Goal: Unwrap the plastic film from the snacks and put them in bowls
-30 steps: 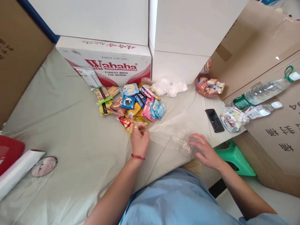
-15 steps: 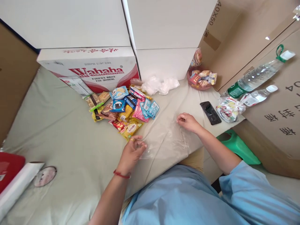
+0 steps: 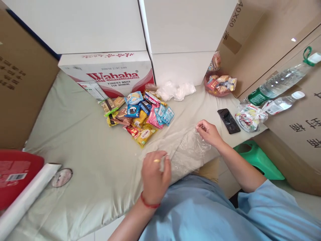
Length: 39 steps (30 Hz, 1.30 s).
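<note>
A clear plastic bag is stretched low over the near edge of the cloth-covered table, between my two hands. My right hand pinches its upper right part between thumb and fingertips. My left hand, back turned up, has its fingers curled round the bag's left side; the fingertips are partly hidden. Just beyond the bag lies a pile of packaged snacks, with a yellow packet nearest, blue sachets at its right and a blue packet in the middle.
Behind the snacks stand a Wahaba carton and crumpled clear plastic. To the right are a snack bowl, a phone and water bottles. A white roll and red container lie left.
My left hand has moved right and toward my body, turning its back up and curling its fingers. My right hand has closed on the bag, which is now lifted and creased. The view has shifted left.
</note>
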{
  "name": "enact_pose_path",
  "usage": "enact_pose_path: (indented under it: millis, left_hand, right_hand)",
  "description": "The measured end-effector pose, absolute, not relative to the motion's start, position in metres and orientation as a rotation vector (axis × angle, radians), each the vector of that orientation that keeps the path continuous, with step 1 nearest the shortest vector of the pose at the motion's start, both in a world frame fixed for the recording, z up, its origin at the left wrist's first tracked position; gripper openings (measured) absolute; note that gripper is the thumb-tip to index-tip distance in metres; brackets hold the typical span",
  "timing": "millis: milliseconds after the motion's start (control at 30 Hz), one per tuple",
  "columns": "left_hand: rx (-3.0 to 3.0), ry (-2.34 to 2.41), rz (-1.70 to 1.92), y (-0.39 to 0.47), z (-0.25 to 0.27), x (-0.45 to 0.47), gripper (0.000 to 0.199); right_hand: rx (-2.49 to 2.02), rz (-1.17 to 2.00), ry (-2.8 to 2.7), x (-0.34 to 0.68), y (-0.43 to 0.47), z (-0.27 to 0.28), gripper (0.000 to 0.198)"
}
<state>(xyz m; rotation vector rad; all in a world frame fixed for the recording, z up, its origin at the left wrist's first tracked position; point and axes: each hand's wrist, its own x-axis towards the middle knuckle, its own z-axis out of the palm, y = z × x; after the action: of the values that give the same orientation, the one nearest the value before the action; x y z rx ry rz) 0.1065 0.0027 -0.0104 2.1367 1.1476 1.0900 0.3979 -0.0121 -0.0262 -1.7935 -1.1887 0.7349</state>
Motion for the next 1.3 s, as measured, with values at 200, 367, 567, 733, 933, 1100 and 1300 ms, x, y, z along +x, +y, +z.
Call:
enact_pose_path:
  millis: [200, 367, 567, 733, 933, 1100, 1300]
  left_hand:
    - [2.546, 1.097, 0.557, 0.010, -0.066, 0.151, 0.022]
    - [2.675, 1.046, 0.326, 0.022, -0.072, 0.159, 0.041]
    - [2.700, 1.052, 0.263, 0.035, -0.069, 0.157, 0.048]
    - [2.693, 1.107, 0.254, 0.037, -0.074, 0.150, 0.053]
    - [2.724, 0.992, 0.231, 0.030, -0.074, 0.150, 0.053]
    - [2.705, 0.957, 0.261, 0.030, -0.073, 0.146, 0.052]
    - [2.675, 0.933, 0.305, 0.033, -0.073, 0.144, 0.048]
  right_hand:
    - [-2.044, 0.141, -1.391, 0.433, -0.059, -0.030, 0.019]
    - [-2.253, -0.077, -1.573, 0.458, -0.072, -0.023, 0.027]
    - [-1.870, 0.193, -2.078, 0.416, -0.022, -0.031, 0.038]
    - [-1.935, 0.201, -2.145, 0.415, 0.043, -0.033, 0.034]
    - [-1.408, 0.105, -2.419, 0.388, 0.142, -0.014, 0.036]
    - [-1.483, 0.100, -2.593, 0.375, 0.157, -0.021, 0.046]
    - [-1.591, 0.439, -2.356, 0.420, 0.126, -0.027, 0.018]
